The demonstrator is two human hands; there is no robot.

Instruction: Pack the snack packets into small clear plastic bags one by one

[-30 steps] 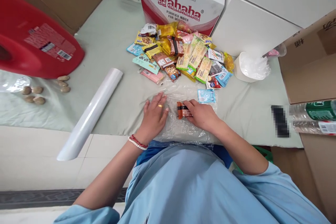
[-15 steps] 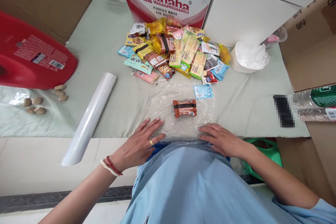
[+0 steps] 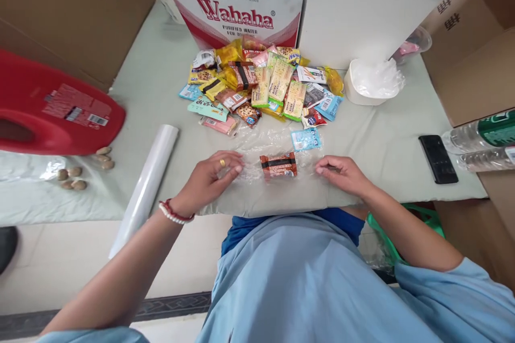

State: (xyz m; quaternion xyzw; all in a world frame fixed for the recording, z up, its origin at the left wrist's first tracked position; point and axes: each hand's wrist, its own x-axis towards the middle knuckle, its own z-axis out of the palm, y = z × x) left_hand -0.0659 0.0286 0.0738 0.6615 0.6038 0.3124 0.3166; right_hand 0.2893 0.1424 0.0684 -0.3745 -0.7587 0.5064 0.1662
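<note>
A sheet of clear plastic film (image 3: 263, 142) lies on the table, its near part raised against a brown-wrapped snack (image 3: 278, 166). Beyond that snack, a small light-blue packet (image 3: 305, 139) rests on the film. My left hand (image 3: 209, 177), with a ring and bracelets, pinches the film's left side between thumb and fingers. On the other side, my right hand (image 3: 341, 173) is closed on the film's right side. A heap of wrapped snacks (image 3: 261, 83) sits farther back. The film's exact edges are hard to make out.
A roll of plastic film (image 3: 147, 187) lies left, near a red jug (image 3: 60, 110) and several brown nut-like pieces (image 3: 72, 174). Boxes (image 3: 241, 10) stand behind. On the right are a white tub (image 3: 368, 99), a phone (image 3: 438, 159) and plastic bottles (image 3: 466, 136).
Both hands have gone from lying spread at the film's near edge to pinching its sides. The near edge has moved up and away from my body, toward the brown snack.
</note>
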